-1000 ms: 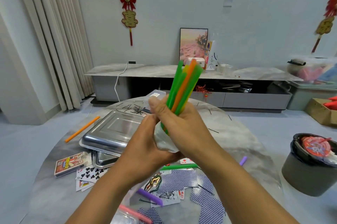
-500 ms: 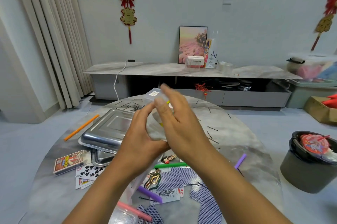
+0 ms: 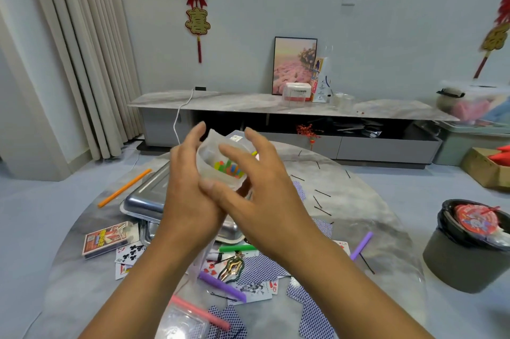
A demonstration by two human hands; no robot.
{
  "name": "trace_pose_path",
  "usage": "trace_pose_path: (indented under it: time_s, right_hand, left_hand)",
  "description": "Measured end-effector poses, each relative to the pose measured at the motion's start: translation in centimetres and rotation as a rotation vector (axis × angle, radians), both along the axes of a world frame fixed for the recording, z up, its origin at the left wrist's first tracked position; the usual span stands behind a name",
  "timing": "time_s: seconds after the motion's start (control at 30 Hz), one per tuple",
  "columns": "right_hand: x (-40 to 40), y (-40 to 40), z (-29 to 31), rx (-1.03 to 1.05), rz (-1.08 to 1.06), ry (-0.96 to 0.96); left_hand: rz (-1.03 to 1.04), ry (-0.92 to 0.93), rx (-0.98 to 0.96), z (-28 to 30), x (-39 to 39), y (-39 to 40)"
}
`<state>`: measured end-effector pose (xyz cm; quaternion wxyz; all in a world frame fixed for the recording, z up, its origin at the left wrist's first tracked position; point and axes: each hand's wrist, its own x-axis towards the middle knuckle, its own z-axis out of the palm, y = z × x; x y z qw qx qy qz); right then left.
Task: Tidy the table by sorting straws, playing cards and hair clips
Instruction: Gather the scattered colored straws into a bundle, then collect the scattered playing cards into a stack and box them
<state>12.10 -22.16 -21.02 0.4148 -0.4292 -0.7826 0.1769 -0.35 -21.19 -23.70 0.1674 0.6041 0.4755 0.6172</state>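
My left hand (image 3: 190,192) grips a clear plastic bag (image 3: 211,156) held up over the table, its mouth facing me with the ends of several coloured straws (image 3: 229,169) showing inside. My right hand (image 3: 256,189) is at the bag's right rim, thumb pressed against the bag's lower edge and fingers spread. Loose on the table lie an orange straw (image 3: 124,188), a green straw (image 3: 237,248), purple straws (image 3: 222,286) (image 3: 361,245) and a pink straw (image 3: 198,311). Playing cards (image 3: 259,269), a card box (image 3: 106,239), a gold hair clip (image 3: 233,267) and black hairpins (image 3: 321,193) are scattered around.
A steel tray (image 3: 143,198) sits upside down on another at the table's left, behind my hands. A zip bag (image 3: 179,323) lies at the near edge. A grey bin (image 3: 466,244) stands right of the round marble table (image 3: 367,209). A low cabinet (image 3: 276,117) runs along the wall.
The straws stood tall out of my hands a second ago; now they sit down inside the bag. My right hand has opened and shifted to the bag's rim.
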Motion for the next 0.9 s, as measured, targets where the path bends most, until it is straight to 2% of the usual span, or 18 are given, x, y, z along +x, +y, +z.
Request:
trace_pose_path:
  time_s: [0.07, 0.23, 0.3, 0.4, 0.5, 0.6, 0.67, 0.77, 0.83, 0.9]
  right_hand:
    - [-0.1, -0.2, 0.5, -0.016, 0.026, 0.166]
    - [0.6, 0.4, 1.7, 0.072, 0.017, 0.335]
    - [1.8, 1.1, 2.1, 0.003, 0.04, 0.479]
    - [3.8, 2.4, 2.5, -0.079, 0.023, 0.667]
    - [5.5, 3.0, 2.4, -0.189, -0.063, 0.669]
    - [7.0, 3.6, 1.5, -0.308, -0.141, 0.489]
    - [7.4, 4.0, 0.6, -0.42, -0.185, 0.451]
    - [7.6, 4.4, -1.4, -0.596, -0.238, 0.48]
    - [7.8, 5.0, -3.0, -0.659, -0.39, 0.55]
    - [8.6, 6.0, -4.6, -0.696, -0.556, 0.697]
  left_hand:
    - [0.027, 0.043, 0.062, 0.7, 0.2, -0.2]
    - [-0.093, 0.108, 0.025, 0.7, 0.2, 0.1]
    - [-0.06, 0.211, -0.037, 0.1, -0.1, 0.2]
    - [0.037, 0.484, -0.107, -1.2, -0.7, 0.6]
    - [0.106, 0.697, -0.106, -2.3, -1.0, 1.3]
    - [0.124, 0.876, -0.048, -3.6, -0.8, 2.6]
    - [0.104, 0.958, -0.055, -4.6, -0.5, 3.4]
    - [0.059, 1.038, -0.109, -6.4, 0.0, 4.0]
    - [0.04, 1.032, -0.161, -7.2, 0.4, 4.0]
    - [0.012, 0.96, -0.233, -7.6, 0.8, 3.6]
